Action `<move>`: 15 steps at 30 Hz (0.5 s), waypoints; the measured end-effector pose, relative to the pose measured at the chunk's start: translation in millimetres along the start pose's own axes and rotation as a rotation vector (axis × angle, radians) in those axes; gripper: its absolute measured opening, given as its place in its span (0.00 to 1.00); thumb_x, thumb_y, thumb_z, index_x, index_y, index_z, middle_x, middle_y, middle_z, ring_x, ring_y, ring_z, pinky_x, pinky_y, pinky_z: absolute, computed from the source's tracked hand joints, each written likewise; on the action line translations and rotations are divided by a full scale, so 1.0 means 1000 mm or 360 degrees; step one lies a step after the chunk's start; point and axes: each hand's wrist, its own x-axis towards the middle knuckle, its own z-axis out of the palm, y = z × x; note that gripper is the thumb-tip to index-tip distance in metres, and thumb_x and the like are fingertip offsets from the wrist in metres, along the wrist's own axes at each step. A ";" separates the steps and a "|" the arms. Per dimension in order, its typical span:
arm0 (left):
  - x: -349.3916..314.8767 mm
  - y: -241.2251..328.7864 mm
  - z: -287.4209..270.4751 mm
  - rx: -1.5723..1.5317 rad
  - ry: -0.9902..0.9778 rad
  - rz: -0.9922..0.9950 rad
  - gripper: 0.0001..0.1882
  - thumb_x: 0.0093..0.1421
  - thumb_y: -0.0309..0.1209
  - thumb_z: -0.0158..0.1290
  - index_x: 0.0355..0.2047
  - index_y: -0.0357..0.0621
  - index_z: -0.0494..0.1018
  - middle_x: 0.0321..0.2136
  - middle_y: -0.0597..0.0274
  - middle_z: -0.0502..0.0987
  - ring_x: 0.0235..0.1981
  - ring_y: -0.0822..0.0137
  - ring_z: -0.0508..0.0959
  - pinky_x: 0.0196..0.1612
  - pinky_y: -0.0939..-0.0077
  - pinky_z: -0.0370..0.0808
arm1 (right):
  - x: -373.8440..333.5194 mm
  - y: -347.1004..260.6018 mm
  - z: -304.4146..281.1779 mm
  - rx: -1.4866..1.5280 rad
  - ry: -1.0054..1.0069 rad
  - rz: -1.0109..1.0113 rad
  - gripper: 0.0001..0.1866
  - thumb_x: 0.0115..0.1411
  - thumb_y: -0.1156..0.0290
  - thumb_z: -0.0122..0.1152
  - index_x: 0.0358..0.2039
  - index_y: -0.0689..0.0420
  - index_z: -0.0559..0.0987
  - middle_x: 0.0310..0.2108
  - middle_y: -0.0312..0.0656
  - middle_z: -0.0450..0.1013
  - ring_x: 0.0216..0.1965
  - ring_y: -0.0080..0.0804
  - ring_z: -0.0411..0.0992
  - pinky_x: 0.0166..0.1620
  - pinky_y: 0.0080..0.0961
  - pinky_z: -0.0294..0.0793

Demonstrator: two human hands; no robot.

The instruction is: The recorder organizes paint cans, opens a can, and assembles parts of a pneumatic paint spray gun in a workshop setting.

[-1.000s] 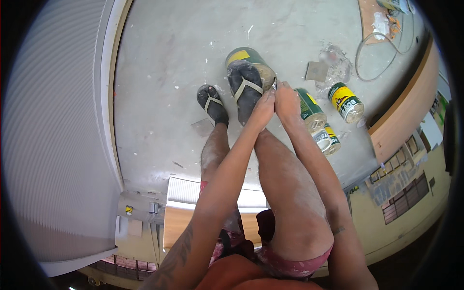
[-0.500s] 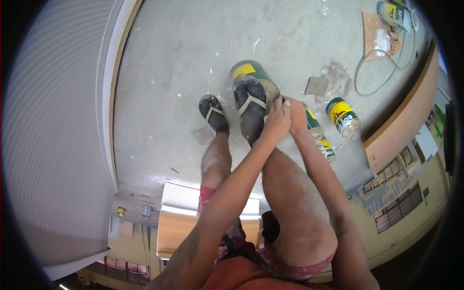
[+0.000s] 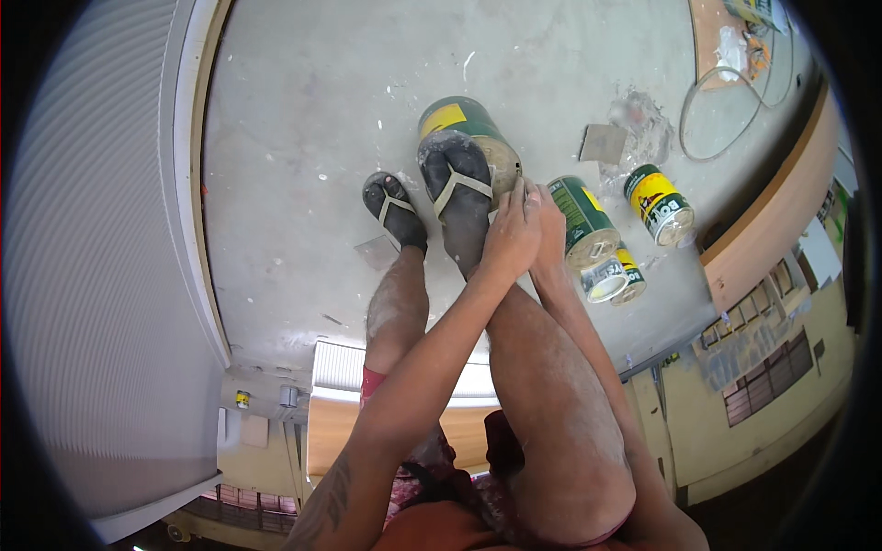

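Note:
A large green-and-yellow paint can (image 3: 473,119) lies on its side on the floor, under my sandalled right foot (image 3: 467,173). Both hands are together at the near lower edge of its dusty end. My left hand (image 3: 513,234) is closed, its fingers pointing at the rim. Pressed against it from the right, my right hand (image 3: 549,225) has curled fingers. Whatever the fingers grip is hidden or too small to name. A small dark spot (image 3: 517,168) shows on the can's end just beyond the fingertips.
Right of my hands lie a green can (image 3: 579,216), a whitish can (image 3: 606,278) and a smaller can (image 3: 630,280). Farther right are another can (image 3: 657,204), a brown square (image 3: 604,144), grey powder (image 3: 643,124) and a looped cable (image 3: 684,129). A corrugated panel (image 3: 101,257) borders the left.
My hands and right forearm have shifted slightly left, so the cans beside them show more fully. The large can also sits a little farther left in view, still under my foot.

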 end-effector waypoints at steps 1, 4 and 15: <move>0.001 0.000 -0.003 0.0044 -0.0022 -0.0016 0.31 0.71 0.45 0.30 0.64 0.32 0.59 0.61 0.36 0.63 0.62 0.40 0.62 0.65 0.57 0.59 | 0.001 -0.002 0.000 -0.0001 0.0001 -0.0029 0.17 0.63 0.64 0.52 0.48 0.59 0.73 0.40 0.51 0.72 0.39 0.55 0.75 0.39 0.47 0.75; 0.004 -0.001 -0.007 0.0104 -0.0026 -0.0025 0.31 0.71 0.44 0.30 0.63 0.31 0.59 0.60 0.36 0.63 0.60 0.39 0.64 0.63 0.54 0.62 | 0.004 -0.004 0.003 -0.0129 -0.0147 0.0004 0.16 0.62 0.65 0.52 0.47 0.58 0.74 0.40 0.49 0.72 0.38 0.53 0.75 0.38 0.45 0.76; 0.028 -0.019 -0.005 0.0415 -0.0110 0.0274 0.25 0.69 0.40 0.31 0.54 0.34 0.67 0.49 0.36 0.70 0.56 0.38 0.67 0.60 0.52 0.64 | 0.011 -0.006 -0.002 -0.0239 -0.0156 -0.0058 0.14 0.60 0.66 0.53 0.45 0.57 0.73 0.39 0.48 0.72 0.35 0.51 0.77 0.36 0.44 0.77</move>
